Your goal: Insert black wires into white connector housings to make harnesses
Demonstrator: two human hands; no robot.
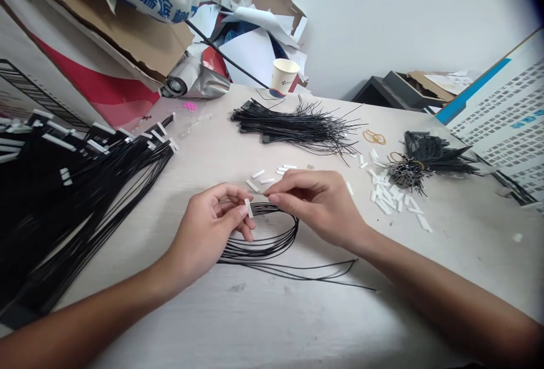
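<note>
Between the thumb and fingers of my left hand (216, 213) is a small white connector housing (249, 208). Black wires (266, 208) run from beside the housing and curve round in a loop on the table. My right hand (314, 202) is pinched just right of the housing, its fingertips closed on what looks like the thin end of a black wire. Below the hands lies the rest of the looped wire bundle (263, 250), with loose ends pointing right. Several white housings (258, 174) lie just beyond my fingers.
A pile of white housings (385, 199) lies at the right, near bundled black wires (429, 153) and rubber bands (374, 137). Another black wire bundle (293, 122) lies behind the hands, before a paper cup (283, 77). Wired harnesses (106, 187) fill the left side.
</note>
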